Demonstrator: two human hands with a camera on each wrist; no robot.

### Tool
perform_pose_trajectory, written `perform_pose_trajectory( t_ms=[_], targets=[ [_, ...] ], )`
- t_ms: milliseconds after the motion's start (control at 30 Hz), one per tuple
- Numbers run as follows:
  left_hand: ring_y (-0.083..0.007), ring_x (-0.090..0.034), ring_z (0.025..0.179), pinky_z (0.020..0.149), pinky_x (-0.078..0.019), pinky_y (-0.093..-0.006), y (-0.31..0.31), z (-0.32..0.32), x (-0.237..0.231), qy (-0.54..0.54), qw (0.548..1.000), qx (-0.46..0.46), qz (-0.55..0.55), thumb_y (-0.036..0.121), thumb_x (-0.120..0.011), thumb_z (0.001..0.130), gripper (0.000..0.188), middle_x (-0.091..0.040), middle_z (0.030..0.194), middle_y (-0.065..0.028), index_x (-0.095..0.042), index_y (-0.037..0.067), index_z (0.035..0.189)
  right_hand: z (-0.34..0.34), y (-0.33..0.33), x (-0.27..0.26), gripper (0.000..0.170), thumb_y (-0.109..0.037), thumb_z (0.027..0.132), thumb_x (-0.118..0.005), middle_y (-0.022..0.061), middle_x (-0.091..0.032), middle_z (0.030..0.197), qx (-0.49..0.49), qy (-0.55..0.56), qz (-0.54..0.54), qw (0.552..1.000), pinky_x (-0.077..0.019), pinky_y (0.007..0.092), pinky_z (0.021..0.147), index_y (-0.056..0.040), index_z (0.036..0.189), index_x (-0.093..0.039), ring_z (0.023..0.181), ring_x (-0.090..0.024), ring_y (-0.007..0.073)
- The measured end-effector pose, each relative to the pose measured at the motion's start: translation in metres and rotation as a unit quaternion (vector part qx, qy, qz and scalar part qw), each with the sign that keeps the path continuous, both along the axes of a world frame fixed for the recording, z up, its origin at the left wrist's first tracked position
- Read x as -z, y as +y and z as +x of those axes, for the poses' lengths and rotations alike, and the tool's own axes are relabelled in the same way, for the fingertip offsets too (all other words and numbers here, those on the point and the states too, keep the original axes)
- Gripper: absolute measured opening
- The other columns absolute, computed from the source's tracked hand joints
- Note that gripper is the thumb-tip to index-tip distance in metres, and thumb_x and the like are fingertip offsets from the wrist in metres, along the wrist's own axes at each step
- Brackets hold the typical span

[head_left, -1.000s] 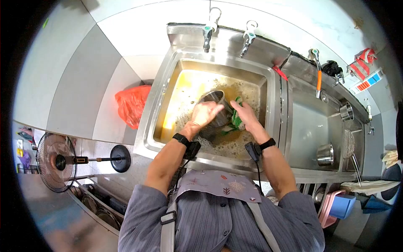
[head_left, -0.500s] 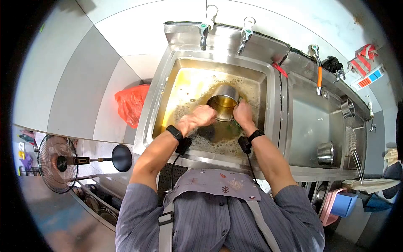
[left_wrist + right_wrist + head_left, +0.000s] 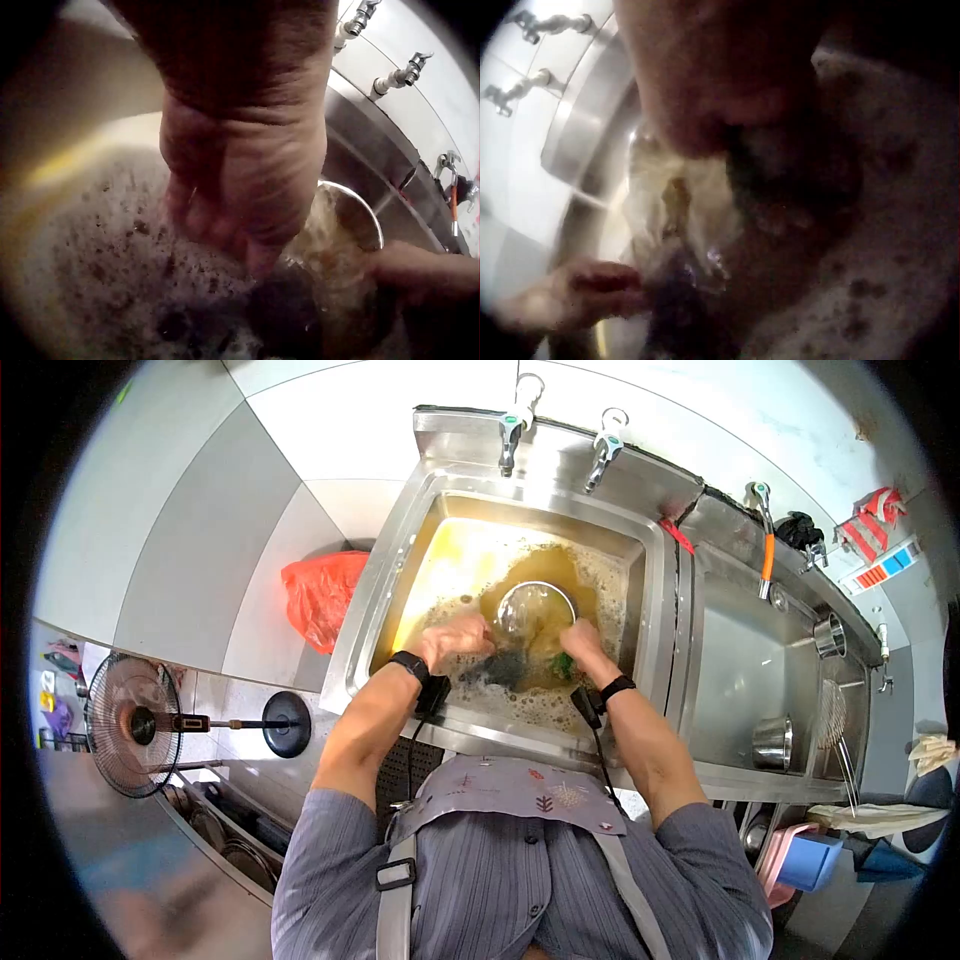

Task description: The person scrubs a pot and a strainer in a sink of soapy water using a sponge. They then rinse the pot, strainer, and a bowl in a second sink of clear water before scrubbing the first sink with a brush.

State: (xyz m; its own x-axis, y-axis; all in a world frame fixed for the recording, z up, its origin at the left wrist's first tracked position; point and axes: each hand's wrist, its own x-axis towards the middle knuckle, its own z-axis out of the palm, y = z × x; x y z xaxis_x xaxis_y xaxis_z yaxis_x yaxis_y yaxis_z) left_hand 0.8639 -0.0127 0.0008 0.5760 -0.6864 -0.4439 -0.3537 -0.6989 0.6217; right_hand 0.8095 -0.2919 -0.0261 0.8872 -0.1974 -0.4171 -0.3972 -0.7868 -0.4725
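Note:
A round stainless-steel pot point(image 3: 520, 592) sits low in the brown, foamy water of the left sink point(image 3: 345, 660), its open mouth up and water inside. My right hand point(image 3: 585, 642) is at the pot's right rim, gripping a green scouring pad point(image 3: 563, 665) that shows below the fingers. In the right wrist view the pad point(image 3: 741, 169) juts out under the hand. On the other side, my left hand point(image 3: 455, 640) has bent fingers near the pot's lower left rim, over a dark patch point(image 3: 503, 668) in the water. I cannot tell whether the left hand holds anything.
Two taps point(image 3: 510, 445) stand behind the left sink. The right sink point(image 3: 735, 650) holds a steel pot point(image 3: 772, 742), with another steel pot point(image 3: 829, 635) and a wire strainer point(image 3: 830, 715) at its far side. A red plastic bag point(image 3: 322, 600) lies left.
The pot was held in both hands, then tipped with its mouth toward me; now it is lower in the water, mouth up. The left hand has shifted left, off the pot's middle.

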Motion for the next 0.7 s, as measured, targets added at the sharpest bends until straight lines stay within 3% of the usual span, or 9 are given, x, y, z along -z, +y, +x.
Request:
perform_pose_trajectory(
  t_ms=[67, 100, 233, 300, 400, 533, 600, 633, 700],
  targets=[
    [-0.0353, -0.067, 0.104, 0.091, -0.052, -0.0449, -0.002, 0.004, -0.004, -0.023, 0.999, -0.003, 0.039, 0.04, -0.072, 0.09, 0.043, -0.072, 0.108, -0.0198, -0.074, 0.002, 0.11, 0.0, -0.002, -0.009, 0.035, -0.018, 0.098, -0.054, 0.0284, -0.068, 0.093, 0.1, 0.046, 0.094, 0.989, -0.0498, 0.0533, 0.066, 0.0134, 0.112, -0.059, 0.076, -0.067, 0.0429],
    [-0.0346, -0.068, 0.102, 0.089, -0.0519, -0.0448, -0.004, 0.004, -0.011, -0.044, 0.996, -0.007, 0.078, 0.042, -0.072, 0.09, 0.044, -0.072, 0.106, -0.0203, -0.075, 0.002, 0.108, -0.002, -0.002, -0.01, 0.035, -0.018, 0.098, -0.054, 0.0284, -0.068, 0.093, 0.101, 0.044, 0.094, 0.989, -0.0498, 0.0533, 0.066, 0.0134, 0.112, -0.059, 0.076, -0.067, 0.0429],
    [-0.0344, -0.067, 0.092, 0.084, -0.0511, -0.0471, -0.007, 0.006, -0.026, -0.044, 0.997, -0.038, 0.057, 0.049, -0.069, 0.092, 0.05, -0.07, 0.093, -0.0219, -0.075, -0.001, 0.098, -0.014, 0.0, -0.031, 0.038, -0.012, 0.097, -0.056, 0.0312, -0.066, 0.097, 0.083, -0.107, 0.083, 0.987, -0.0502, 0.0537, 0.068, 0.0164, 0.122, -0.052, 0.081, -0.066, 0.0441],
    [-0.0345, -0.064, 0.083, 0.079, -0.0499, -0.0491, -0.008, 0.007, -0.02, -0.097, 0.994, -0.034, 0.027, 0.058, -0.065, 0.094, 0.064, -0.066, 0.083, -0.0242, -0.072, -0.005, 0.089, -0.019, 0.002, -0.041, 0.044, -0.009, 0.095, -0.059, 0.0335, -0.066, 0.1, 0.065, -0.158, 0.071, 0.983, -0.0519, 0.0542, 0.068, 0.0194, 0.127, -0.048, 0.083, -0.066, 0.0461],
    [-0.0331, -0.07, 0.093, 0.087, -0.0543, -0.0458, -0.018, 0.005, -0.037, -0.082, 0.994, -0.056, 0.049, 0.066, -0.058, 0.096, 0.072, -0.072, 0.095, -0.025, -0.073, -0.004, 0.103, -0.021, 0.005, -0.052, 0.05, -0.004, 0.095, -0.057, 0.0362, -0.063, 0.11, 0.048, -0.266, 0.073, 0.96, -0.0504, 0.0555, 0.073, 0.0172, 0.137, -0.041, 0.088, -0.065, 0.0487],
    [-0.0324, -0.07, 0.081, 0.079, -0.056, -0.0463, -0.016, 0.006, -0.036, -0.047, 0.994, -0.087, -0.044, 0.068, -0.056, 0.097, 0.074, -0.072, 0.084, -0.0238, -0.071, -0.005, 0.101, -0.027, 0.003, -0.089, 0.061, -0.001, 0.091, -0.059, 0.0376, -0.059, 0.119, -0.003, -0.323, 0.066, 0.944, -0.05, 0.0556, 0.084, 0.0129, 0.146, -0.035, 0.103, -0.062, 0.0507],
    [-0.0391, -0.069, 0.073, 0.071, -0.0551, -0.0488, -0.018, -0.006, -0.052, -0.088, 0.977, -0.142, -0.131, 0.056, -0.058, 0.1, 0.062, -0.069, 0.075, -0.0238, -0.069, -0.004, 0.096, -0.029, 0.003, -0.094, 0.064, 0.0, 0.09, -0.06, 0.037, -0.058, 0.121, -0.007, -0.333, 0.049, 0.942, -0.0503, 0.0554, 0.086, 0.0112, 0.148, -0.033, 0.106, -0.061, 0.0504],
    [-0.0391, -0.069, 0.073, 0.071, -0.0551, -0.0488, -0.017, -0.008, -0.06, -0.09, 0.977, -0.142, -0.131, 0.056, -0.058, 0.1, 0.062, -0.069, 0.075, -0.0238, -0.069, -0.004, 0.096, -0.027, -0.001, -0.092, 0.066, 0.001, 0.089, -0.06, 0.0364, -0.057, 0.122, -0.037, -0.394, 0.007, 0.918, -0.0505, 0.0553, 0.087, 0.0107, 0.148, -0.033, 0.106, -0.06, 0.0508],
    [-0.0457, -0.067, 0.074, 0.068, -0.0534, -0.052, -0.015, -0.011, -0.067, -0.243, 0.958, -0.096, -0.12, 0.032, -0.061, 0.098, 0.037, -0.067, 0.076, -0.0268, -0.064, -0.004, 0.093, -0.025, -0.003, -0.095, 0.067, 0.002, 0.088, -0.061, 0.0357, -0.056, 0.123, -0.068, -0.452, -0.036, 0.889, -0.0508, 0.0551, 0.087, 0.0103, 0.148, -0.033, 0.106, -0.06, 0.0512]
  ],
)
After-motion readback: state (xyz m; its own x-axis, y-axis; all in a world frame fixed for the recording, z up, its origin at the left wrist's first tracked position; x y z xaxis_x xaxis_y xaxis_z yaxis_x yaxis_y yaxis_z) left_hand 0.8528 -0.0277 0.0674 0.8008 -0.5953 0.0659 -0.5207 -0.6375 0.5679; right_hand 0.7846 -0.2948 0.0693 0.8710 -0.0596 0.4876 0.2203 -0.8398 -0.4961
